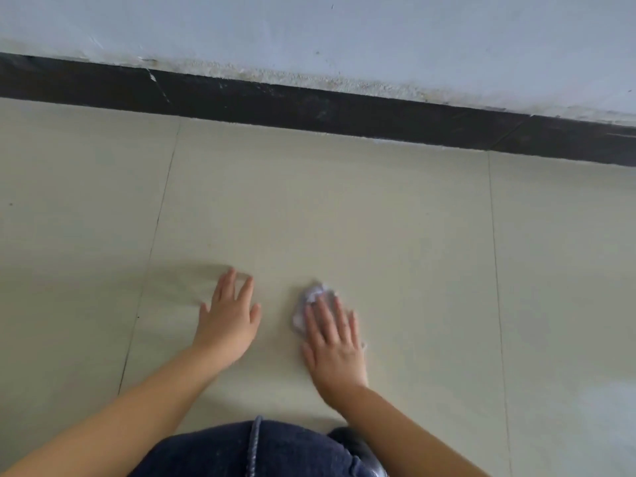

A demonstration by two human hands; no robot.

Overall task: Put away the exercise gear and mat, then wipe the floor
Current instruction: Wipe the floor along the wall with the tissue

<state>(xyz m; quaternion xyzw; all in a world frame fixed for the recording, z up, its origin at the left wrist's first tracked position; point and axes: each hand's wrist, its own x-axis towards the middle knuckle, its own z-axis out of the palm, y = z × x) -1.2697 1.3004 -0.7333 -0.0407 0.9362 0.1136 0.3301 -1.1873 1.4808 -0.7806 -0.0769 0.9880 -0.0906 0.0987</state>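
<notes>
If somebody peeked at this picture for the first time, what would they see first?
First, the two bare hands low in the middle: the right hand lies flat on a small whitish cloth, pressing it to the pale tiled floor, while the left hand is spread flat on the floor beside it. Next, the wide black baseboard slants across the top under the worn white wall.

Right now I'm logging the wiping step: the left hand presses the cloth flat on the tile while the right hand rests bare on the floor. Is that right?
Not quite: the hands are swapped. The head view shows the right hand pressing the cloth flat on the tile, while the left hand rests bare on the floor.
</notes>
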